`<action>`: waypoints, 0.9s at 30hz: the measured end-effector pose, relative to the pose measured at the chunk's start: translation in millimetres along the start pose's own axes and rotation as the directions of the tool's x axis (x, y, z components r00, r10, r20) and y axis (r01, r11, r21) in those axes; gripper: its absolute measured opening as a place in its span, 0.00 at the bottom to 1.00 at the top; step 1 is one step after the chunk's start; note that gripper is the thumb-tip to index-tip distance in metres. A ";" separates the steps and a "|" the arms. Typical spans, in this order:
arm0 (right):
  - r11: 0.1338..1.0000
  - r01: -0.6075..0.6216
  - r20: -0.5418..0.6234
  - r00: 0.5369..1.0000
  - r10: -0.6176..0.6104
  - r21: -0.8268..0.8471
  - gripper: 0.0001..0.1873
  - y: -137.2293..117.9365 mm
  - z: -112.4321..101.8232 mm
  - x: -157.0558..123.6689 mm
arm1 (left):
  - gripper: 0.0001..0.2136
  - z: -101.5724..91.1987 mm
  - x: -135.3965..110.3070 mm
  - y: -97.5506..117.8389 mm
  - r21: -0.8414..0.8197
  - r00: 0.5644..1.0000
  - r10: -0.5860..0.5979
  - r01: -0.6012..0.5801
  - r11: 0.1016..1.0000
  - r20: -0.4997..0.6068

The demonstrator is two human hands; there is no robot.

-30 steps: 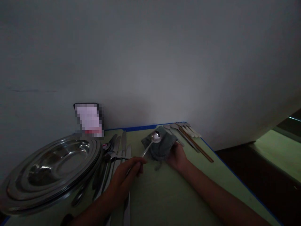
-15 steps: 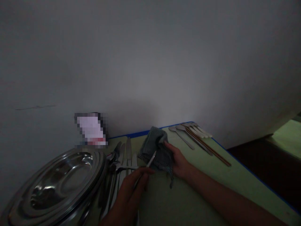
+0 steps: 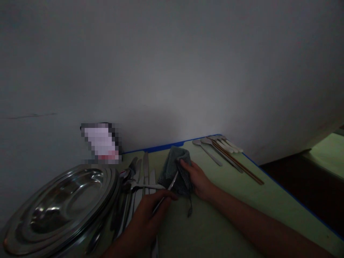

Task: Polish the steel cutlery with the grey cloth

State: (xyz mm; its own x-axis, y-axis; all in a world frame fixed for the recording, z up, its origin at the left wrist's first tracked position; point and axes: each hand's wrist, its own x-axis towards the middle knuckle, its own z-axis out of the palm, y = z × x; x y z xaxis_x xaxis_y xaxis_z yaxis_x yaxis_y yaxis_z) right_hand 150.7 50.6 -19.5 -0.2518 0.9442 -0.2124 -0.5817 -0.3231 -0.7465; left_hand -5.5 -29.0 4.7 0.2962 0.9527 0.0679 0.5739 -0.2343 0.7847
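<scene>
My left hand (image 3: 154,211) is closed round a slim metal piece of cutlery (image 3: 173,182). Its narrow end points up and away from me, in front of the cloth; I cannot tell whether it is a spoon, fork or knife. A crumpled grey-green cloth (image 3: 172,166) is gripped in my right hand (image 3: 197,179), thumb on top and a loop dangling below. Close to my left hand lie several table knives (image 3: 146,166) and spoons (image 3: 129,184) on the pale green table (image 3: 204,229). My left wrist covers part of them.
Stacked oval steel platters (image 3: 67,204) stand at the left. A blurred-out phone-like object (image 3: 100,143) leans on the wall behind. At the back right lie spoons (image 3: 208,152), brown chopsticks (image 3: 239,163) and white-handled cutlery (image 3: 228,145). The table has a blue edge (image 3: 295,200).
My right hand has shifted slightly left with the cloth, and its dangling loop has swung left. The cutlery in my left hand stays at the cloth. The view has moved a little.
</scene>
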 end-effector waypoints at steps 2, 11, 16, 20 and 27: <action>0.995 -0.063 -0.006 0.998 0.064 0.081 0.14 -2.3 0.0 0.2 | 0.11 0.4 0.3 1.1 0.006 1.000 -0.008 0.008 1.000 0.015; 1.000 0.004 -0.062 0.998 -0.005 -0.005 0.10 -1.2 1.0 -0.8 | 0.10 2.3 -4.1 -0.3 0.054 0.997 0.000 -0.004 0.999 0.073; 0.977 0.172 0.076 0.984 -0.163 -0.128 0.15 4.5 -0.7 -2.6 | 0.10 -1.0 -7.0 1.4 0.097 0.995 0.018 -0.028 0.995 0.101; 0.981 0.119 0.096 0.990 -0.105 -0.155 0.15 2.2 -2.4 -2.4 | 0.11 -2.1 -6.6 4.9 0.125 0.989 0.031 -0.050 0.991 0.144; 0.986 0.007 0.026 1.000 -0.003 -0.167 0.16 -3.1 -0.6 -5.1 | 0.10 -2.4 -8.4 10.2 0.130 0.986 0.020 -0.042 0.991 0.163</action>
State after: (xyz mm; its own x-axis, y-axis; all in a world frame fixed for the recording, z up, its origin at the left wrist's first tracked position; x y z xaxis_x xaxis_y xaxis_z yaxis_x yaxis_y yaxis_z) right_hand 154.3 46.9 -16.4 -0.2701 0.9431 -0.1937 -0.4462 -0.3009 -0.8428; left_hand -3.9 -38.9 13.6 0.4279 0.9036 -0.0176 0.6552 -0.2968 0.6947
